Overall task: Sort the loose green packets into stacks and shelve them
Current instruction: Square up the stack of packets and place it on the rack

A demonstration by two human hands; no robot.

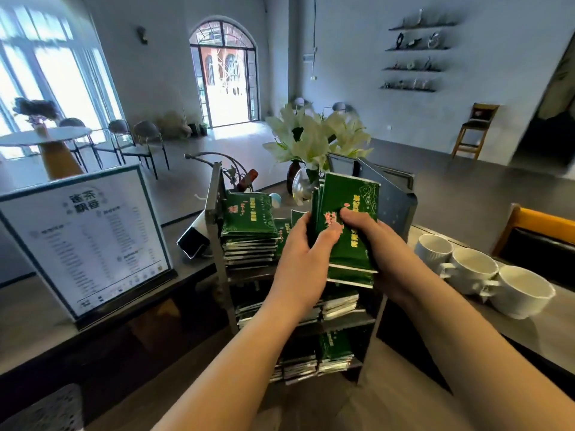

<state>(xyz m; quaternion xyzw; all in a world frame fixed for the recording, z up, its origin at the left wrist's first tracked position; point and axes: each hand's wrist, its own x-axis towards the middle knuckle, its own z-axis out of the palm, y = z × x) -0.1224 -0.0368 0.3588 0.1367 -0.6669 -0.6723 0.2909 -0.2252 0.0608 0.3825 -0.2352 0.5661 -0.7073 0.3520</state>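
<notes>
Held bundle: a sheaf of green packets (pixel 348 225), upright above the rack's top shelf.
Left hand (pixel 306 244): grip clamped on the sheaf's left edge.
Right hand (pixel 370 241): thumb pinching its face.
Shelved: a stack of packets (pixel 249 234) at the shelf rack's (pixel 217 231) left side; more on lower shelves.
Handling: light, glossy, likely to slide; best squeezed at the long edges.

A single wide-angle view was taken from head height, aimed forward and down over a counter (pixel 37 309). Both forearms were seen reaching away from the lens, the hands close and central. A small shelf rack (pixel 217 244) was framed just beyond them. The room behind was curved by the lens.
</notes>
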